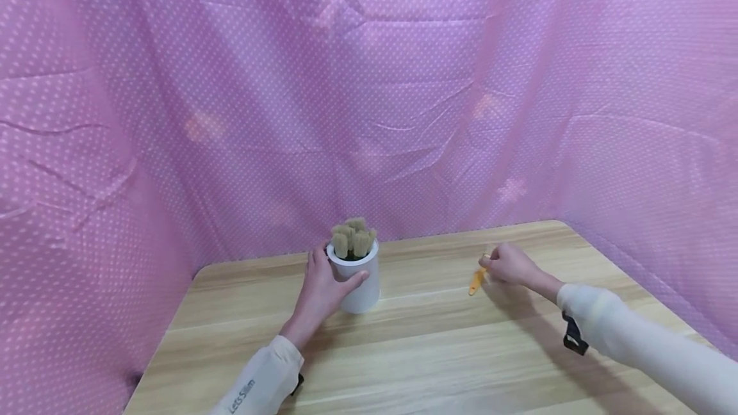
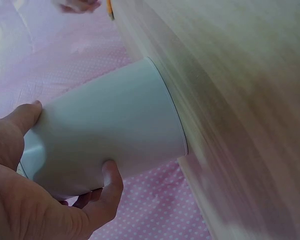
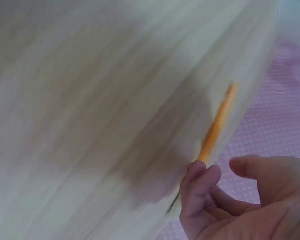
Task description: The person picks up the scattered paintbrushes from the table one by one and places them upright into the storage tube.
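A white cylindrical container (image 1: 360, 290) stands upright on the table, with several brushes, tan bristles (image 1: 353, 239) up, showing above its rim. My left hand (image 1: 325, 280) grips it near the top, thumb on one side and fingers round the other, partly hidden behind it in the head view. Over on the right lies a brush with an orange handle (image 1: 476, 282); its bristle end is mostly hidden by my right hand (image 1: 510, 264). In the right wrist view, bent fingers (image 3: 194, 187) touch the orange handle (image 3: 219, 125) near its lower end, while the thumb (image 3: 247, 166) stands apart from it.
The wooden table (image 1: 403, 351) has rounded far corners. A pink polka-dot cloth (image 1: 369, 95) hangs behind it and on both sides. Dark wrist straps (image 1: 574, 335) show below the light sleeves.
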`<action>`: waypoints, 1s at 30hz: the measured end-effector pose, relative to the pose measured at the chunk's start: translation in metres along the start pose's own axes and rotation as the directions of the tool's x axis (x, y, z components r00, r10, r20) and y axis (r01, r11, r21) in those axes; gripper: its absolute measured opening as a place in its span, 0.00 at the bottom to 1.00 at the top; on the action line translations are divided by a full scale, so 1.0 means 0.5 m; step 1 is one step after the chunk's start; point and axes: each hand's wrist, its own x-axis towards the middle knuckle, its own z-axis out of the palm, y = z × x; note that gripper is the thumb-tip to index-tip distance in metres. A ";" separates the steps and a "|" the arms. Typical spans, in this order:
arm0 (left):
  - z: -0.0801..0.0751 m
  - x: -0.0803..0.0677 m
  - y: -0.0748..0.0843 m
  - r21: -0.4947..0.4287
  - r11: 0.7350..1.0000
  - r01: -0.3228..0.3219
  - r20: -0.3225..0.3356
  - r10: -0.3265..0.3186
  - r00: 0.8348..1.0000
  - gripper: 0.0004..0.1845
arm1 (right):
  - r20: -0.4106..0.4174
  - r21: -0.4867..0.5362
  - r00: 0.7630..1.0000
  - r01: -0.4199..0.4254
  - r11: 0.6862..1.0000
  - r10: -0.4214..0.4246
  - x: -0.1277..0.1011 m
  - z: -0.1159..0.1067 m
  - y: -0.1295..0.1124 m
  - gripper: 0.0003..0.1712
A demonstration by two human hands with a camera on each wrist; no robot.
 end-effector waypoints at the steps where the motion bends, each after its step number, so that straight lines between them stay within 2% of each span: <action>1: -0.002 0.001 -0.001 -0.001 1.000 -0.005 -0.005 0.005 1.000 0.58 | 0.018 0.019 0.999 -0.038 0.999 0.037 0.004 0.002 0.003 0.25; 3: -0.005 0.002 -0.003 -0.003 1.000 -0.015 -0.014 0.015 1.000 0.58 | 0.032 0.039 0.997 -0.076 0.996 0.075 0.012 0.011 0.007 0.27; 7: -0.005 0.001 -0.008 -0.007 0.999 -0.041 -0.023 0.041 0.999 0.57 | -0.016 0.007 0.995 -0.100 0.995 0.100 0.023 0.031 0.008 0.20; 9: -0.004 -0.002 -0.009 -0.011 0.999 -0.044 -0.021 0.044 0.999 0.57 | -0.038 -0.023 0.995 -0.097 0.995 0.096 0.024 0.039 0.002 0.18; 13: 0.000 -0.006 -0.007 -0.018 0.999 -0.045 -0.015 0.045 0.999 0.57 | -0.044 -0.061 0.995 -0.087 0.994 0.084 0.025 0.048 -0.012 0.21; 16: 0.003 -0.004 -0.006 -0.016 0.999 -0.046 -0.020 0.046 0.999 0.57 | -0.051 -0.052 0.997 -0.053 0.997 0.050 0.027 0.052 -0.021 0.19; 21: 0.008 -0.003 -0.006 -0.004 0.999 -0.052 -0.028 0.052 0.998 0.57 | -0.062 0.017 0.997 0.044 0.999 -0.043 0.031 0.064 -0.028 0.05; 23: 0.008 -0.003 -0.006 -0.002 0.998 -0.055 -0.031 0.055 0.998 0.56 | -0.067 0.050 0.996 0.066 0.997 -0.063 0.034 0.067 -0.028 0.04; 25: 0.006 -0.004 -0.005 -0.002 0.998 -0.057 -0.035 0.057 0.998 0.57 | -0.054 0.086 0.997 0.055 0.995 -0.050 0.038 0.069 -0.030 0.04; 27: 0.005 -0.004 -0.005 -0.001 0.999 -0.053 -0.035 0.052 0.998 0.57 | -0.032 0.149 0.999 0.003 0.989 0.001 0.041 0.069 -0.036 0.03; 30: 0.003 -0.005 -0.005 0.005 0.999 -0.053 -0.038 0.053 0.998 0.57 | 0.030 0.265 0.997 -0.071 0.962 0.065 0.042 0.064 -0.059 0.04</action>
